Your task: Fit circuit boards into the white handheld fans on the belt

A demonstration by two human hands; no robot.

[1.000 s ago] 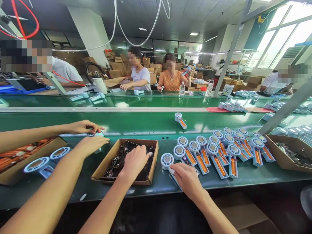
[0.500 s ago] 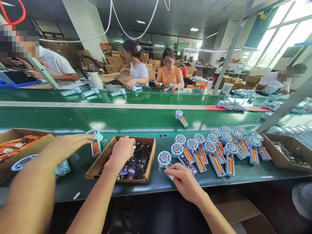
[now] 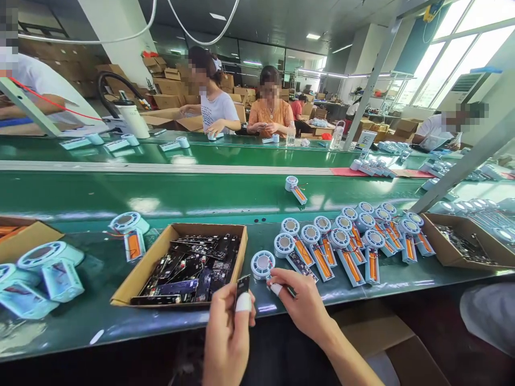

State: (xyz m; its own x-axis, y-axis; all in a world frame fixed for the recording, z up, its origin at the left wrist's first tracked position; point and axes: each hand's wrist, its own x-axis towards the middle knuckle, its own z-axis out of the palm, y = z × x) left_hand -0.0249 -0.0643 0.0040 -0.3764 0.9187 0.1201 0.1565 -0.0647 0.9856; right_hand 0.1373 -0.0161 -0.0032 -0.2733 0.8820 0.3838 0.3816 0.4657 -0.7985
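nearest, the left hand is raised at the desk edge, its grip pinched shut on a small black circuit board held upright between capped fingertips. at its 2 o'clock the right hand has its grip closed on the handle of a fan unit lying on the desk. at 11 o'clock of the left hand sits a cardboard box of dark boards. a cluster of fan units lies at 1 o'clock of the right hand. beyond them, a lone fan rests on the conveyor belt; people sit across it.
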